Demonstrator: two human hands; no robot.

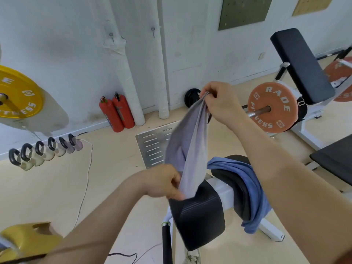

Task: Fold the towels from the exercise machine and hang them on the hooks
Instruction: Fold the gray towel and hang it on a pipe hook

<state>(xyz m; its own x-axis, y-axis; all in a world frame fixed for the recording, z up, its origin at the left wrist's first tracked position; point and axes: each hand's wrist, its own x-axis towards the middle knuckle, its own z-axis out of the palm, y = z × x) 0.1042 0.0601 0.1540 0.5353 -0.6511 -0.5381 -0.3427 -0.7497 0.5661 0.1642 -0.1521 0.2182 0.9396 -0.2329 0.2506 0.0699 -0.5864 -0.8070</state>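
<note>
Above the pad (198,216), grey towel (190,141) runs diag.: R hand (221,103) pinches upper end, L hand (162,181) grips lower end, nearer body.

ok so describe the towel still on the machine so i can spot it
Find the white-framed exercise machine in the foreground. Draped over its right-side black pad is the blue towel. Unlike the pale grey towel stretched between the left hand and right hand, it is deeper blue and nobody holds it.
</note>
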